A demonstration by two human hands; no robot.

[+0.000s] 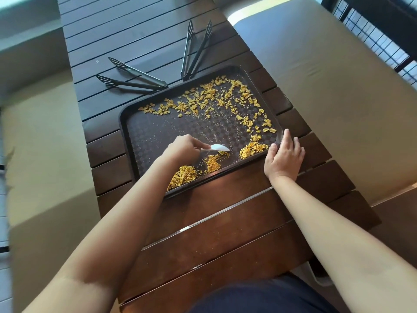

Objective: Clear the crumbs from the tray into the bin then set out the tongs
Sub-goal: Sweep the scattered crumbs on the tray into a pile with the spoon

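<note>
One slatted wooden table [144, 41], outdoors

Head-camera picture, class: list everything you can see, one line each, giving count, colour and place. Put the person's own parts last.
Tray: one, dark brown, on the table, near end.
Crumbs: many, yellow-orange, scattered along the tray's far and right sides, small piles by its near edge.
Tongs: two pairs, black, on the table beyond the tray; second pair to the right.
Scraper: one, white, over the tray.
Table: one, dark slatted wood.
Left hand: grips the scraper.
Right hand: rests on the tray's right corner.
</note>
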